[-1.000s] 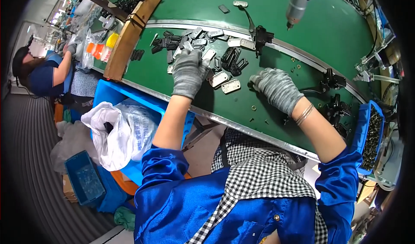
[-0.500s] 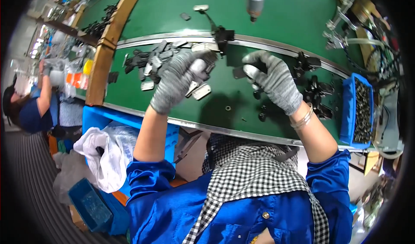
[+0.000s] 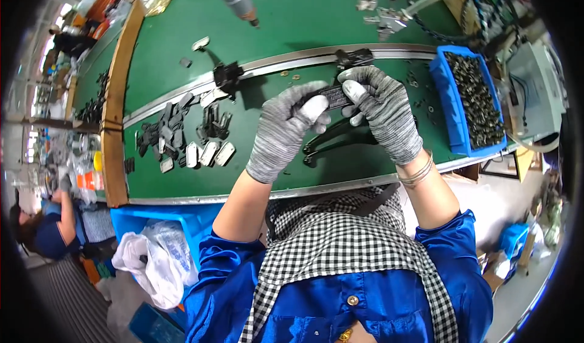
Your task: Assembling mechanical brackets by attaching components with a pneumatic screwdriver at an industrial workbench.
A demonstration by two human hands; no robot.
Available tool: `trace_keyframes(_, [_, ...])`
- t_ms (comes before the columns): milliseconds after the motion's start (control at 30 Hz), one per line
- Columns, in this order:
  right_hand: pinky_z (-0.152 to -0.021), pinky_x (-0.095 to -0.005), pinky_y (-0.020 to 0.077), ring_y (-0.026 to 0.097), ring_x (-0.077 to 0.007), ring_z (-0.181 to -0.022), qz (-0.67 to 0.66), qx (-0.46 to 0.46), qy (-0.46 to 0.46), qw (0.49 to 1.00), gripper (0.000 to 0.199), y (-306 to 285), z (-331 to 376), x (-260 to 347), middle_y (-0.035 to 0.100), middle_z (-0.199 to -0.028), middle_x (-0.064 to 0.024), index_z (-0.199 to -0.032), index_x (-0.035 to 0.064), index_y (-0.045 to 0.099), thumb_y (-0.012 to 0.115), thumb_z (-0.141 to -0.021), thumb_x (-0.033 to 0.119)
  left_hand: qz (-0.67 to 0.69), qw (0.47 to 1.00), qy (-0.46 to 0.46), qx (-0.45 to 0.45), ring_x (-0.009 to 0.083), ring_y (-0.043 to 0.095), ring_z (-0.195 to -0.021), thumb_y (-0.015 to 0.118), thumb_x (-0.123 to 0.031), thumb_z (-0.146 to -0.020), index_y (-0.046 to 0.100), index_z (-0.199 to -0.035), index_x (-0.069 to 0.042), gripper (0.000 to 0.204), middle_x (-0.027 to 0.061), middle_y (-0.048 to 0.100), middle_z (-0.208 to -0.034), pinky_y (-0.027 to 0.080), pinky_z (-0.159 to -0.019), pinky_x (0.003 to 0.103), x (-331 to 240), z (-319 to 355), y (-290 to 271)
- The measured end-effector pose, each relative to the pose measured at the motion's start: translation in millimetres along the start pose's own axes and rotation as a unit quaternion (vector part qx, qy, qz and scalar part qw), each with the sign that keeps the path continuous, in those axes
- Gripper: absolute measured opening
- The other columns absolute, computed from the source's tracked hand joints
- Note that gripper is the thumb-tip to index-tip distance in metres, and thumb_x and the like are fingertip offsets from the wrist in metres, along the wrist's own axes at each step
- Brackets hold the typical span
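Between both gloved hands is a small dark rectangular plate [image 3: 334, 96], held over the green bench. My left hand [image 3: 287, 125], in a grey knit glove, pinches its left end with thumb and fingers. On the right end, the thumb and fingers of my right hand [image 3: 384, 113] are closed, in a matching glove. Under the hands lie black lever-shaped parts [image 3: 340, 138], partly hidden. Left of my left hand is a pile of black flat pieces [image 3: 172, 126], with several white-faced plates [image 3: 208, 153] in front of it. A black bracket [image 3: 227, 77] rests against the metal rail.
A metal rail [image 3: 280, 63] crosses the green bench. Over it hangs a powered screwdriver [image 3: 236, 1]. A blue bin of small metal parts [image 3: 435, 72] stands at right, beside a clamp fixture [image 3: 385, 20]. A wooden beam [image 3: 114, 112] borders the left; another person [image 3: 53, 227] sits beyond.
My left hand has left the pile and come to my right hand; both now grip the dark plate. The view has swung right, shifting the bench leftward in it.
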State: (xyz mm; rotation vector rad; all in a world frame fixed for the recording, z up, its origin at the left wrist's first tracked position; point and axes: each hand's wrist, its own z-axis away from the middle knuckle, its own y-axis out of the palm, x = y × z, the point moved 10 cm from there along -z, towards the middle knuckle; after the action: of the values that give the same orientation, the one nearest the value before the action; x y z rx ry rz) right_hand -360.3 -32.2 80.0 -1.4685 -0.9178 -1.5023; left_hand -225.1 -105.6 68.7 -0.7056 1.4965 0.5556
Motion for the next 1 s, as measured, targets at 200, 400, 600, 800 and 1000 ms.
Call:
trace_keyframes(200, [-0.056, -0.0209, 0.0518, 0.063, -0.0061, -0.065, 0.006, -0.079, 0.012, 0.997, 0.018, -41, 25, 1, 0.067, -0.085, -0.0033, -0.112, 0.0013, 0.063, 0.057, -0.099, 0.012, 0.212, 0.964, -0.159, -0.013, 0.0162, 0.069, -0.073, 0.066, -0.02, -0.095, 0.064, -0.116, 0.004, 0.032, 0.0131, 0.07, -0.09, 0.058, -0.061, 0.027, 25, -2, 45])
trace_keyframes(400, [-0.056, -0.021, 0.0516, 0.062, -0.0057, -0.064, -0.023, -0.108, 0.024, 0.994, 0.017, -66, 38, -3, 0.066, -0.083, -0.0028, -0.11, 0.0016, 0.064, 0.059, -0.098, 0.012, 0.202, 0.961, -0.187, 0.017, 0.0165, 0.069, -0.073, 0.065, -0.02, -0.096, 0.064, -0.116, 0.004, 0.031, 0.0135, 0.071, -0.092, 0.058, -0.06, 0.027, 26, -7, 67])
trace_keyframes(600, [-0.056, -0.0208, 0.0508, 0.06, -0.0049, -0.061, 0.115, -0.131, -0.056, 0.983, 0.017, -87, 46, 3, 0.065, -0.077, -0.0014, -0.107, 0.002, 0.065, 0.064, -0.095, 0.015, 0.172, 0.972, -0.152, 0.051, 0.0153, 0.069, -0.076, 0.066, -0.02, -0.096, 0.065, -0.115, 0.001, 0.029, 0.0115, 0.071, -0.092, 0.058, -0.065, 0.027, 16, -7, 87])
trace_keyframes(800, [-0.053, -0.0204, 0.0484, 0.058, -0.0045, -0.059, 0.074, -0.178, 0.041, 0.98, 0.018, -145, 56, 1, 0.065, -0.074, -0.0013, -0.104, 0.0025, 0.066, 0.069, -0.092, 0.016, -0.08, 0.996, 0.035, -0.011, 0.0194, 0.068, -0.082, 0.069, -0.017, -0.092, 0.064, -0.116, 0.001, 0.031, 0.011, 0.068, -0.101, 0.057, -0.071, 0.029, 1, 2, 91])
trace_keyframes(1000, [-0.057, -0.0253, 0.0508, 0.062, -0.0105, -0.064, 0.104, -0.138, 0.106, 0.979, 0.017, -130, 62, -27, 0.066, -0.078, -0.0049, -0.1, 0.0017, 0.068, 0.072, -0.089, 0.014, -0.345, 0.917, 0.202, -0.004, 0.031, 0.063, -0.093, 0.073, -0.016, -0.084, 0.059, -0.124, -0.002, 0.045, 0.0172, 0.063, -0.106, 0.053, -0.081, 0.041, 15, 26, 118])
